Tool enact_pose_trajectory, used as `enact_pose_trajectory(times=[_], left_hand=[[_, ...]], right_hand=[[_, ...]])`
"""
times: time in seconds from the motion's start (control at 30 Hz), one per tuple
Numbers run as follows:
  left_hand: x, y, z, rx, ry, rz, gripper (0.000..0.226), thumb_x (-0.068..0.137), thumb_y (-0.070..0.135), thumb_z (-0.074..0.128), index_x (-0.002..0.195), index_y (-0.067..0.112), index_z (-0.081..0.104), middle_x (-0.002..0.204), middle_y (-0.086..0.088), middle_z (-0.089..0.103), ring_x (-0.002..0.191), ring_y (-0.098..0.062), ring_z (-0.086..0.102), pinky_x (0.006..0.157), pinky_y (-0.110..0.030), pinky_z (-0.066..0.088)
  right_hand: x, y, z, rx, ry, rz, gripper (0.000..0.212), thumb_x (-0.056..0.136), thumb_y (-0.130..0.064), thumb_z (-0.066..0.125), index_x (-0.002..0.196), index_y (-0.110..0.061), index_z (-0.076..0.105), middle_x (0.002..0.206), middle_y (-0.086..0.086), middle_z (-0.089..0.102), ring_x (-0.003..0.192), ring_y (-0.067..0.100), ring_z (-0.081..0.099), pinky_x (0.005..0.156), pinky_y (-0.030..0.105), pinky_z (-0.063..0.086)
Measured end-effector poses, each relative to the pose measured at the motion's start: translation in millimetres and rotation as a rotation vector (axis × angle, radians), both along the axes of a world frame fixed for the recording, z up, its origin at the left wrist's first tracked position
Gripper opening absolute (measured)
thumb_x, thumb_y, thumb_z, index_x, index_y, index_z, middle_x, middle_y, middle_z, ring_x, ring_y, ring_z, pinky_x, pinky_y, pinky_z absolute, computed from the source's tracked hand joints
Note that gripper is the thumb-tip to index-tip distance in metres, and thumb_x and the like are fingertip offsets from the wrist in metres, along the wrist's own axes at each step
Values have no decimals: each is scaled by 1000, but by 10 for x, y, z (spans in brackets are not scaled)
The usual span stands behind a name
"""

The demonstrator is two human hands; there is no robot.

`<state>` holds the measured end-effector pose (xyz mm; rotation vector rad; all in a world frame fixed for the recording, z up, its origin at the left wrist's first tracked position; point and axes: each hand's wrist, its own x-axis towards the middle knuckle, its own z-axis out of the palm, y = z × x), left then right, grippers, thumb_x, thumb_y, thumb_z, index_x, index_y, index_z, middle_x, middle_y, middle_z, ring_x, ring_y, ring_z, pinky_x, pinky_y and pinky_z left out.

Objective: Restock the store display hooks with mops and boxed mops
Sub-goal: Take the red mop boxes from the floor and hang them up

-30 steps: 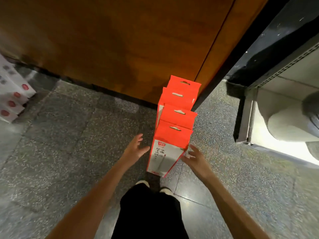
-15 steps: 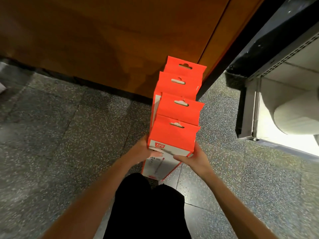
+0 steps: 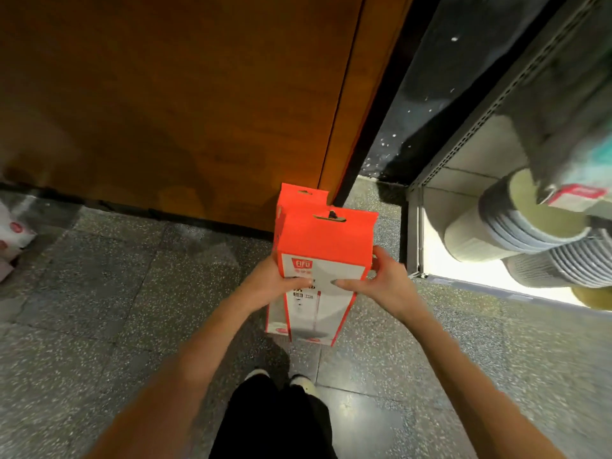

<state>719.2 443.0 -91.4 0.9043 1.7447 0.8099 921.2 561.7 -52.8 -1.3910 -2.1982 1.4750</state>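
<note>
A tall boxed mop (image 3: 326,241) with an orange top, hang tab and white front stands upright in front of me, close to the camera. My left hand (image 3: 270,284) grips its left side, thumb across the white front. My right hand (image 3: 376,281) grips its right side, thumb also on the front. Behind it the orange top of another boxed mop (image 3: 296,198) shows against the wooden wall (image 3: 172,104); any boxes further back are hidden.
Speckled grey floor tiles (image 3: 99,309) spread all around. A lit metal shelf unit (image 3: 463,256) at the right holds grey rolled items (image 3: 516,226). White packages with red dots (image 3: 11,238) lie at the left edge. My shoes (image 3: 281,380) are just below the box.
Both hands went from reaching beside the front box to gripping it. The box now sits higher and nearer the camera, covering most of the row behind it.
</note>
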Motion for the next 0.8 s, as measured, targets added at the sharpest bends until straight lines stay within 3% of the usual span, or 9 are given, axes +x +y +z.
enact_pose_trajectory(times=[0.07,0.2,0.3,0.37,0.47,0.53,0.6,0.73,0.8], left_hand=[[98,140,659,42,56,-34,40,75,22,78,110,30,60,108,11,67,96,-1,62,88,-30,52],[369,486,2002,207,213,-97,44,74,34,78,114,28,61,110,13,66,99,-6,62,88,-29,51],[591,728,2806,375,303,-102,49,72,44,75,115,25,62,116,0,68,105,-19,64,88,-42,53],[824,899,3310,481,319,-110,46,76,40,74,116,22,61,116,-3,68,104,-22,64,87,-41,53],[1211,1089,3930,614,283,-147,46,79,35,72,119,17,57,107,4,66,96,-16,65,79,-32,52],[1503,1153,4232,687,214,-203,50,76,43,72,118,23,52,103,10,64,92,-11,65,76,-31,54],[1810,1239,4472,736,153,-251,57,65,60,72,110,31,52,100,9,70,89,-10,69,76,-36,58],[2618,1465,4750,787,47,-357,32,64,56,72,88,37,63,89,8,73,80,-6,70,79,-39,58],[3116,1602,4834,783,12,-406,38,59,67,71,80,37,66,84,11,72,77,-3,70,80,-35,58]], right_hand=[[154,41,698,18,22,-28,80,52,-56,86,117,-22,54,110,-8,69,100,6,64,90,35,54],[539,99,2056,90,124,-160,64,56,-46,89,109,-25,59,98,-9,73,81,-5,66,73,23,55],[783,146,2863,182,210,-281,55,58,-39,89,105,-22,65,91,-13,74,82,-3,69,68,14,51],[1016,149,3353,264,271,-370,47,62,-34,87,102,-20,68,87,-11,75,79,0,70,66,14,51],[1396,110,3898,367,346,-450,33,68,-32,84,95,-22,70,80,-14,75,75,0,70,66,15,50],[1698,46,4175,435,386,-514,28,70,-29,82,94,-21,71,81,-14,75,77,-1,70,69,13,51],[2023,-14,4395,496,413,-565,29,70,-31,81,96,-22,72,88,-10,76,84,4,71,77,20,55],[2774,-50,4634,575,434,-663,35,71,-41,78,102,-25,70,96,-9,75,89,6,71,83,27,56],[3229,-14,4687,598,454,-702,29,73,-40,76,99,-28,69,96,-9,75,90,7,71,84,27,56]])
